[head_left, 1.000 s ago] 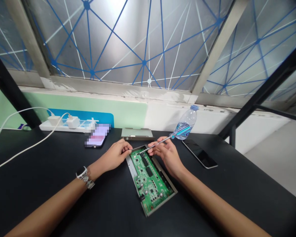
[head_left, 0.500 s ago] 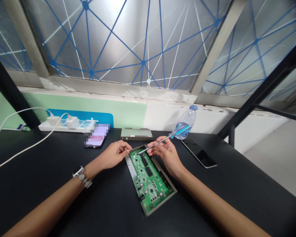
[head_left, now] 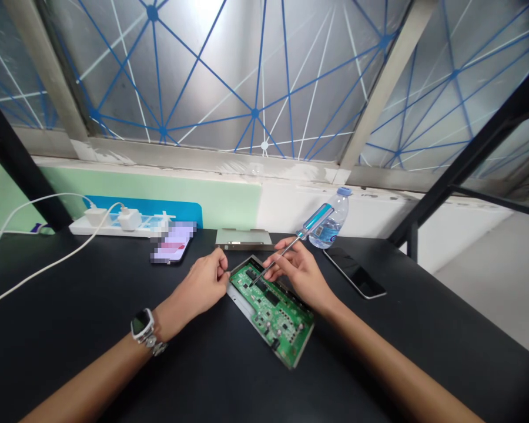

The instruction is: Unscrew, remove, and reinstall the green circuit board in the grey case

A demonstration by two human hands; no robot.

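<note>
Head view: a window point(head_left: 255, 76) with blue and white line patterns fills the upper half. Below it, a black table point(head_left: 70, 329) spans the full width.

A metal tray point(head_left: 240, 298) lies near the table centre, set diagonally, with its far end toward the window and its near end toward the right. A green board point(head_left: 273, 308) sits inside the tray and covers most of it.

The left hand point(head_left: 200, 285) rests at the tray's far left corner. Its fingers are curled and the fingertips meet the rim; whether they pinch the rim cannot be told. The right hand point(head_left: 302, 273) is at the tray's far right side, clamped on the shaft of a screwdriver point(head_left: 291, 244). The blue handle points up and away toward the right. The tip is down on the far end of the board. The two hands are apart, with the far end of the board between them.

A white power strip point(head_left: 110, 223) lies along the wall at far left, with chargers plugged in and white cables point(head_left: 35, 267) running off the left edge. A flat metal cover point(head_left: 243, 237) lies just beyond the tray. One phone point(head_left: 171, 247) lies left of the cover. A second, dark phone point(head_left: 355, 272) lies right of the right hand. A bottle point(head_left: 335, 226) stands behind the screwdriver handle. A watch point(head_left: 141, 324) is on the left wrist.
</note>
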